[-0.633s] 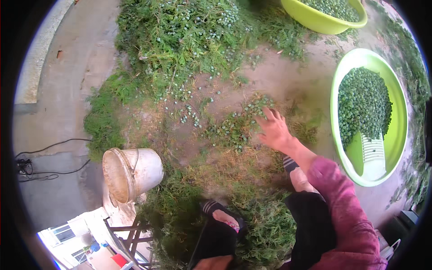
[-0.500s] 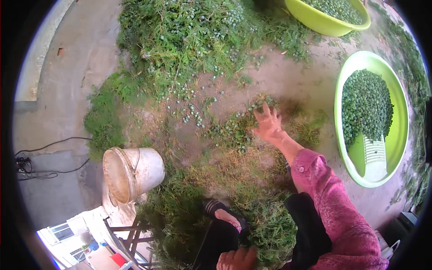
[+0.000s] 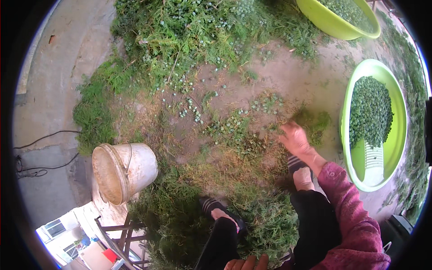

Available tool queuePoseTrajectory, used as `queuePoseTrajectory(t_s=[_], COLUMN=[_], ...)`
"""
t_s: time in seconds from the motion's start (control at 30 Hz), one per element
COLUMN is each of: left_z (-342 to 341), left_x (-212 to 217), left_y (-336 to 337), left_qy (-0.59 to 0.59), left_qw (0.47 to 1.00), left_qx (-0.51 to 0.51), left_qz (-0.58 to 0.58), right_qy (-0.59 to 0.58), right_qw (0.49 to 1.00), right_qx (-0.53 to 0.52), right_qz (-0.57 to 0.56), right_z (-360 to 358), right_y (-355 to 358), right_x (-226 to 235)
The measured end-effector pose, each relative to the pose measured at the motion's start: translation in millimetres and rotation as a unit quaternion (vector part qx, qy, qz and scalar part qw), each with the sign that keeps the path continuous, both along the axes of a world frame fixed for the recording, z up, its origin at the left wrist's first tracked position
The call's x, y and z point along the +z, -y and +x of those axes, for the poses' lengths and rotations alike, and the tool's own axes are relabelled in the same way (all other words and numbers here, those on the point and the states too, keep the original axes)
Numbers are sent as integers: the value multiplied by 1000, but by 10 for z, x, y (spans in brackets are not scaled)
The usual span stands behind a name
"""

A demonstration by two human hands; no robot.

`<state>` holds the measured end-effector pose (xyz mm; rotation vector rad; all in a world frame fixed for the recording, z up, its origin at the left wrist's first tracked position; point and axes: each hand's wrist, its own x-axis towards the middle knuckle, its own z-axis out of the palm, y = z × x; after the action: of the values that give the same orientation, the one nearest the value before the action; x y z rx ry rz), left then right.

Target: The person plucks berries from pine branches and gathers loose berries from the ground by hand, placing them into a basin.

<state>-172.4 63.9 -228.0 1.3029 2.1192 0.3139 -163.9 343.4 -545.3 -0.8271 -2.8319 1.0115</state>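
My right hand (image 3: pixel 294 138) is low over the ground, beside the small green cones (image 3: pixel 245 130) that lie scattered among dry clippings. Its fingers are curled in, and whatever may be inside them is hidden. My left hand (image 3: pixel 247 263) shows only in part at the lower edge, near my lap, its fingers laid out with nothing seen in them. At the far side rises a big heap of green conifer branches (image 3: pixel 180 36) bearing many pale cones. To the right, a lime-green basin (image 3: pixel 398 130) holds a mass of green cones.
Another lime-green basin (image 3: pixel 330 27) of cones stands at the far right. A dirty white bucket (image 3: pixel 140 166) lies tipped at the left. Black cable (image 3: pixel 49 170) trails over the concrete. More cut branches (image 3: pixel 171 220) lie around my striped slippers (image 3: pixel 211 204). A wooden frame (image 3: pixel 123 234) stands at lower left.
My right hand has drawn back toward me and to the right, and its spread fingers have curled in. My left hand sits slightly lower in the picture. The view has shifted a little.
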Motion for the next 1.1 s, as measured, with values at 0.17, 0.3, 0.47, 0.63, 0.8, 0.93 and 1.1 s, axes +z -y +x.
queuePoseTrajectory(t_s=[0.17, 0.3, 0.47, 0.63, 0.8, 0.93, 1.1], left_z=[-89, -81, -15, 1, -22, -6, -63], left_x=[30, 29, 46, 41, 35, 98, 8], left_y=[-47, -45, -13, 24, -6, -7, -63], left_qy=[18, 18, 18, 12, 22, 14, 26], left_qw=[1000, 1000, 999, 1000, 1000, 999, 999], left_qx=[13, 21, 30, 27, 15, 27, 16], left_qz=[-3, 4, -10, 1, 9, -7, 9], right_qy=[33, 25, -3, -80, -28, -30, 15], right_qw=[999, 1000, 953, 628, 888, 989, 994], right_qx=[3, 7, -146, -307, -83, 98, 105], right_qz=[-36, -1, -264, -711, -451, -107, -38], right_z=[-188, -291, -160, 34, 50, -90, 26], right_y=[36, 77, -31, -104, -4, 147, 77], right_x=[-64, -232, -368, -160, -366, -410, -439])
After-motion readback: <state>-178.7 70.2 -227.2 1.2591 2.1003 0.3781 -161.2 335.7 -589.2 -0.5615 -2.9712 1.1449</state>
